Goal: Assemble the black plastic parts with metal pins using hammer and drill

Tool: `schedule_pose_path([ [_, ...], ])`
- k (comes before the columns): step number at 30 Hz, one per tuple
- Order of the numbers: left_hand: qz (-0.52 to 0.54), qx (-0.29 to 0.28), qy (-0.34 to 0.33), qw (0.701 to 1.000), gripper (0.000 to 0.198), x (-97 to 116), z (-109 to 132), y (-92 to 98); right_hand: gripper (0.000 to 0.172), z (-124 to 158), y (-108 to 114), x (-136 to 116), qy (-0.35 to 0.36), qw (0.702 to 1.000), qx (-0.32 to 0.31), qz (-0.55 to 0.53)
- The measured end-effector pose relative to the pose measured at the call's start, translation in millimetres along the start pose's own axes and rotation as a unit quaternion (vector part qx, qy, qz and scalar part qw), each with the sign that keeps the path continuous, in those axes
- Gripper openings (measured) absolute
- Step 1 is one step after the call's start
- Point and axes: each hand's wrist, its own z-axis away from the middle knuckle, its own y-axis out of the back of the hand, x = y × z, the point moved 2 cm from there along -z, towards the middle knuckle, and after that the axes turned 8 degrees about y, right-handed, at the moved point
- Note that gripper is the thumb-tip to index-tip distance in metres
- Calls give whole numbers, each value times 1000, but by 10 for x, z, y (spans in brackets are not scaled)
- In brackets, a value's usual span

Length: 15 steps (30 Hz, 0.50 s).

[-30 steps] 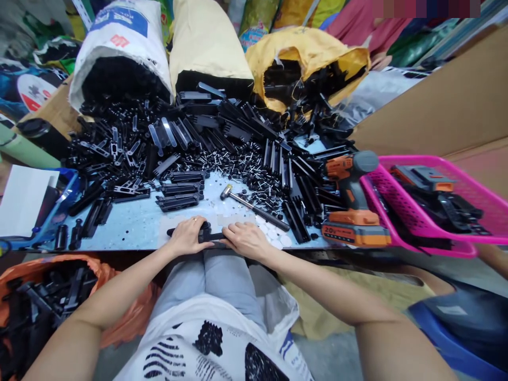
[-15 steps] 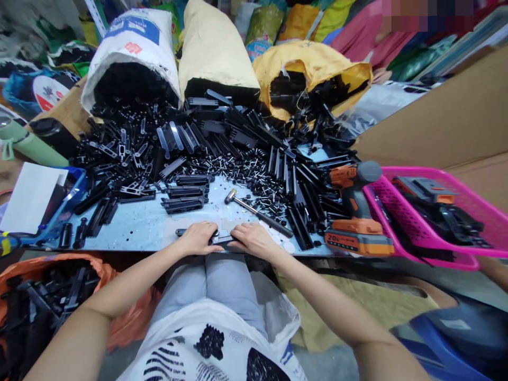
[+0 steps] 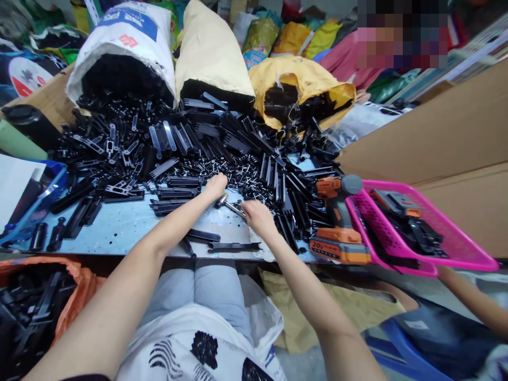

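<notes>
On the left edge, blue tray (image 3: 60, 174): cropped by the frame, much of its inside hidden under a white sheet (image 3: 18, 185).
Orange sack (image 3: 75, 280): also cut off; the black parts in it blur together.
White sack (image 3: 130, 45): a blue panel and a red mark show, the lettering too skewed to read; the mouth is dark.
Your left hand (image 3: 216, 186): apart from the right, at the near edge of the loose pins (image 3: 248, 177); its fingertips are hidden, so whether it pinches anything cannot be told.
Black bars (image 3: 235, 247): lying on the table before you, beneath and between your forearms, none in your grasp.
Hammer (image 3: 230, 205): head near your left hand, far end of the handle concealed.
Your right hand (image 3: 259, 218): closed around the hammer's handle.
Drill (image 3: 337, 225): upright, "20V" legible on its battery, the smaller print not.
Person at the back (image 3: 345, 58): in a red-pink garment, upper part masked by blocks.
Pink basket (image 3: 472, 259): holding an orange-and-grey battery and black pieces hard to tell apart.
Co-worker's forearm (image 3: 470, 299): cut off at the right edge.
</notes>
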Motion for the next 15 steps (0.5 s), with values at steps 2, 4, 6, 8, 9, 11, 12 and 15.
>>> schedule_pose_path([
  [2,68,34,13,997,22,-73,253,100,29,-258,-29,189,-12,998,-51,26],
  [4,232,71,56,969,18,-280,637,229,29,-432,-74,304,11,993,-111,28],
  [6,442,66,134,884,21,-581,1109,320,26,-499,-89,336,33,991,-127,11],
  [8,603,16,221,766,26,-863,1580,341,27,-482,-54,297,24,996,-86,-22],
  [9,655,-7,254,712,27,-968,1784,334,29,-453,-23,253,16,997,-57,-47],
  [11,713,-34,299,633,29,-1093,2077,302,31,-380,50,122,10,994,-17,-103],
  [12,725,-36,312,613,29,-1118,2161,285,32,-343,88,39,17,991,-8,-132],
  [15,721,-28,326,610,29,-1116,2210,256,31,-239,196,-230,54,979,5,-196],
])
